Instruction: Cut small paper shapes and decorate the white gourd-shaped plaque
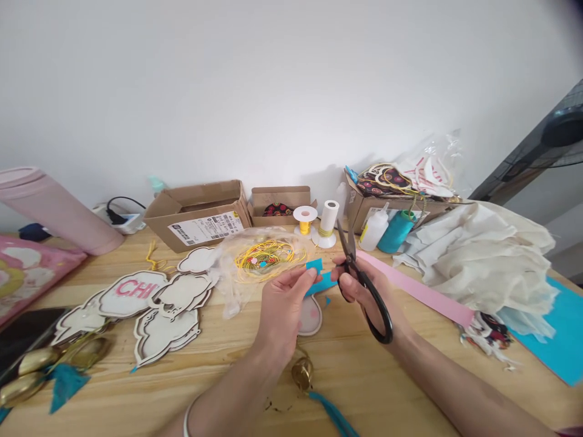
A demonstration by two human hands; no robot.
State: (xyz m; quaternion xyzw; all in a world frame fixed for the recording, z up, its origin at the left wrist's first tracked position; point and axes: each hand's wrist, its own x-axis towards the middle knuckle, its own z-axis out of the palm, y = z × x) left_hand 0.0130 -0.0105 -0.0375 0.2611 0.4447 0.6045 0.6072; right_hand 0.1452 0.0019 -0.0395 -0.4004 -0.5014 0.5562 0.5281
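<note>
Scissors (364, 280) point toward eleven o'clock, gripped in the curled right hand (357, 290); at their nine o'clock, the left hand (286, 297) pinches blue material (314, 265), fingertips closed.

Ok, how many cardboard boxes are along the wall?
3: a large box on the left, a smaller box in the middle, and a filled box on the right, behind the white bottle. More could be hidden.
</note>
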